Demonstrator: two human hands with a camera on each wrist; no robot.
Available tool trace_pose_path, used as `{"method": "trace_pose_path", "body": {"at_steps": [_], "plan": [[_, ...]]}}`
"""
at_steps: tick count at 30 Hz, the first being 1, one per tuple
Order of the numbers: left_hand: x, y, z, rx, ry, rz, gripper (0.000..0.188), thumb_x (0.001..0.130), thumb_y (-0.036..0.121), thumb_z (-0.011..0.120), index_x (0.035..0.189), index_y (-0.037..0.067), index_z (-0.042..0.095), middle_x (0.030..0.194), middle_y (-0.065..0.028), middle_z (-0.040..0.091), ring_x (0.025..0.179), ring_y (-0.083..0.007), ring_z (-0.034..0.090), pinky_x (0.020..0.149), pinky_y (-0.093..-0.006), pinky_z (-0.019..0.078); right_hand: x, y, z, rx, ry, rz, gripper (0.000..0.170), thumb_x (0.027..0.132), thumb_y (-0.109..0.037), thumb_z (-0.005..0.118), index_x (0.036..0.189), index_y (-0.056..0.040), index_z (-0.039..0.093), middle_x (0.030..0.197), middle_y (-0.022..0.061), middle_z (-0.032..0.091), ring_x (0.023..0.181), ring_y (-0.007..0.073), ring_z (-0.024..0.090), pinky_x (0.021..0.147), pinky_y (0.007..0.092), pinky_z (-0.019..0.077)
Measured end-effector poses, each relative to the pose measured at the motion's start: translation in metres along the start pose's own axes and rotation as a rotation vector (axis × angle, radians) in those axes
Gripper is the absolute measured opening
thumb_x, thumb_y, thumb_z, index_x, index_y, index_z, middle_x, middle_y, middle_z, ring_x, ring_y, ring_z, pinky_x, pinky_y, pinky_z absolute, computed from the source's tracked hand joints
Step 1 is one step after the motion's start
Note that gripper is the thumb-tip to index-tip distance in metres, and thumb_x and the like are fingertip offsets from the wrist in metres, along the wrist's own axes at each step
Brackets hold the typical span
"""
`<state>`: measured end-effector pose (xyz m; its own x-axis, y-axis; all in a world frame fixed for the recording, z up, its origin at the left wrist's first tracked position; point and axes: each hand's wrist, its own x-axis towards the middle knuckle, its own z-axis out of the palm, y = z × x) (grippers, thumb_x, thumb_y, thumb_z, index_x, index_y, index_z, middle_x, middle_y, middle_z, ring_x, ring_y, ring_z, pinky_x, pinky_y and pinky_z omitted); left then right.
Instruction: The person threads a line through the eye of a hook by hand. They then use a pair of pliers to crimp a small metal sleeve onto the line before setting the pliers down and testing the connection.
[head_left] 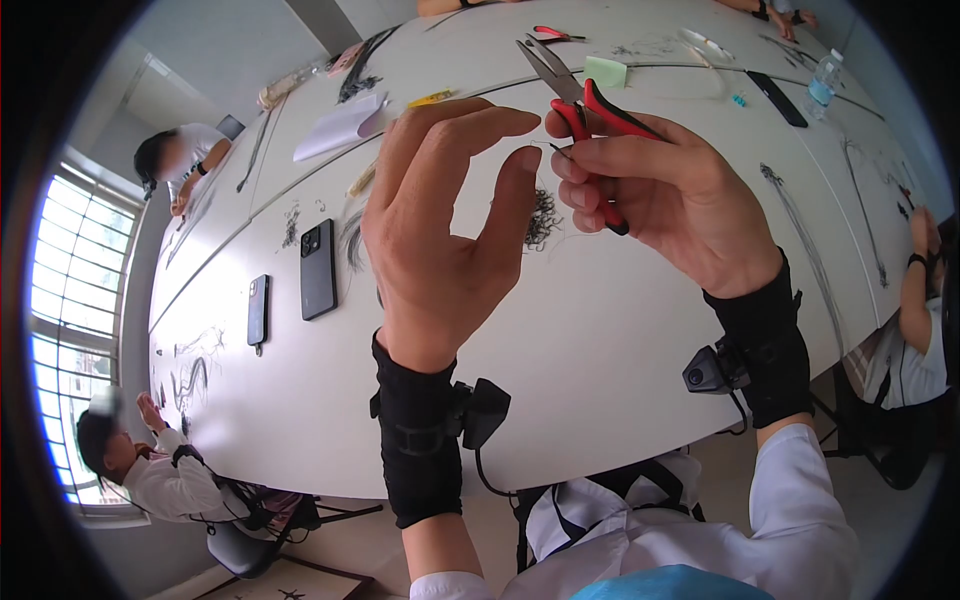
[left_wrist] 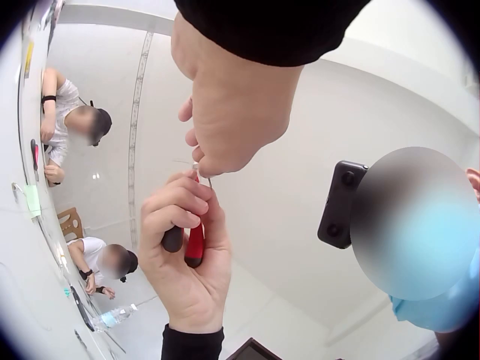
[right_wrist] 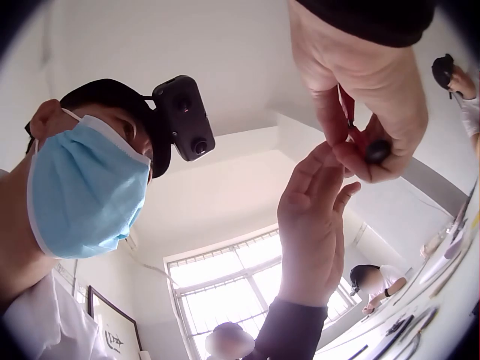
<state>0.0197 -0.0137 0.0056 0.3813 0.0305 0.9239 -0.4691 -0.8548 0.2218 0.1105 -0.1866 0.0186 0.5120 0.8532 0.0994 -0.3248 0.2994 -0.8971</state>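
Note:
Long-nosed pliers (head_left: 612,108) with red and black handles lie across my right hand (head_left: 690,190), held among its curled fingers. Their tips point up and away, slightly apart. Between its thumb and index finger this hand also pinches a short dark wire (head_left: 560,150). My left hand (head_left: 435,220) is raised beside it, thumb and index finger bent toward the wire with a gap between their tips. In the left wrist view the red handle (left_wrist: 195,240) sits in the right palm. Below the hands a pile of small dark curled pieces (head_left: 543,222) lies on the table.
Two dark phones (head_left: 318,270) lie on the white table (head_left: 580,370) at left. Farther back are white paper (head_left: 340,125), a green note (head_left: 606,71), another pair of pliers (head_left: 556,36) and a water bottle (head_left: 824,80). Other people sit around the table.

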Motion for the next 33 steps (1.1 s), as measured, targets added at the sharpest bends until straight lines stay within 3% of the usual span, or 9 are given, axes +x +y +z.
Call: {"method": "trace_pose_path", "body": {"at_steps": [5,14,24,30,33], "plan": [[-0.004,0.003,-0.001,-0.179,-0.037,-0.227,0.018,0.080,-0.003,0.072,0.096,0.004,0.069,0.083,-0.0057,0.068,0.073,-0.0171,0.062,0.071,-0.0282,0.0485,-0.001,-0.001,0.002,-0.038,-0.015,-0.054,0.038,0.093,-0.016,0.066,0.126,0.0014,0.059,0.091,0.0053,0.059,0.078,0.0128,0.055,0.072,0.0290,0.0452],[-0.006,0.017,-0.001,-0.548,-0.097,-0.540,0.010,0.090,-0.001,0.069,0.098,-0.006,0.066,0.091,-0.0067,0.071,0.080,-0.0110,0.063,0.079,-0.0269,0.0511,-0.001,0.004,0.003,-0.091,-0.006,-0.128,0.043,0.091,-0.019,0.070,0.128,0.0007,0.059,0.095,0.0057,0.061,0.082,0.0149,0.056,0.078,0.0305,0.0455],[-0.004,0.018,-0.002,-0.658,-0.116,-0.608,0.013,0.093,0.003,0.069,0.101,-0.007,0.066,0.093,-0.0080,0.071,0.083,-0.0118,0.065,0.080,-0.0262,0.0518,-0.002,0.005,0.006,-0.210,0.047,-0.210,0.041,0.092,-0.018,0.069,0.127,-0.0002,0.059,0.098,0.0049,0.062,0.083,0.0144,0.056,0.080,0.0289,0.0463],[-0.006,0.016,0.001,-0.779,-0.079,-0.721,0.018,0.095,0.010,0.069,0.101,-0.006,0.067,0.089,-0.0065,0.069,0.079,-0.0105,0.064,0.074,-0.0243,0.0514,0.001,0.013,0.009,-0.556,0.218,-0.470,0.035,0.093,-0.017,0.069,0.122,-0.0007,0.060,0.101,0.0036,0.064,0.091,0.0108,0.061,0.084,0.0255,0.0489],[-0.006,0.018,0.006,-0.811,-0.047,-0.759,0.019,0.096,0.012,0.067,0.101,-0.006,0.067,0.089,-0.0079,0.069,0.078,-0.0121,0.064,0.071,-0.0262,0.0516,0.000,0.015,0.011,-0.553,0.220,-0.507,0.032,0.094,-0.016,0.068,0.121,-0.0005,0.060,0.102,0.0033,0.065,0.097,0.0091,0.061,0.087,0.0235,0.0498]]}}
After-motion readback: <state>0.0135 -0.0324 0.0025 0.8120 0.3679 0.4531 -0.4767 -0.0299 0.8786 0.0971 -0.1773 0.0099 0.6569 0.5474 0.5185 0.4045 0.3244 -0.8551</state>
